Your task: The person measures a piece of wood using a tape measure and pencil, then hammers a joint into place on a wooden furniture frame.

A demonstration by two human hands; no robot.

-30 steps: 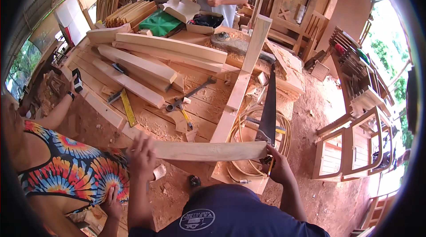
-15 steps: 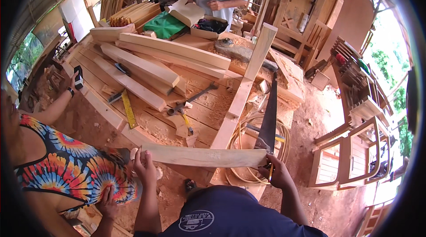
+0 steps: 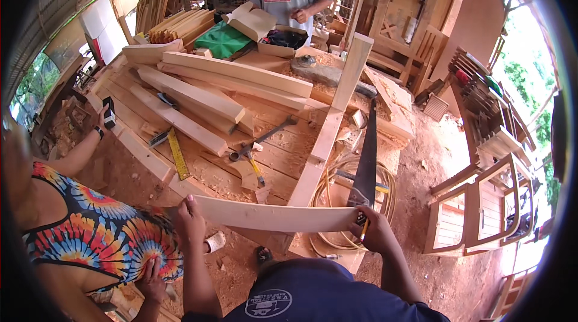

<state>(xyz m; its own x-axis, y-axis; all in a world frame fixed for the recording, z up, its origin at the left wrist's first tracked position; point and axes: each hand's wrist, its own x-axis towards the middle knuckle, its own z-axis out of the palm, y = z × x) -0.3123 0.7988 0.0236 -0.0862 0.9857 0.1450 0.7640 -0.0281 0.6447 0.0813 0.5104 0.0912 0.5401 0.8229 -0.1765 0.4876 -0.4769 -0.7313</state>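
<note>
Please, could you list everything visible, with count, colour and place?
Curved wooden piece: one, pale, between both hands
Handsaw: one, dark blade, by right hand
Pencil: one, yellow, by right hand
Table: one, light brown, centre
Timbers: several, pale, on table
Square: one, yellow blade, table's near left
Hammer-like tool: one, dark, mid-table
Coil: one, tan, behind saw
Open box: one, brown, table's far end
Sheet: one, green, left of box
Wooden furniture: several, brown, far right
Co-workers: two, grey shirt far, multicoloured top left
Shirt: one, navy, lower edge
Left hand: one, bare, holding piece
Right hand: one, bare, holding saw
</note>
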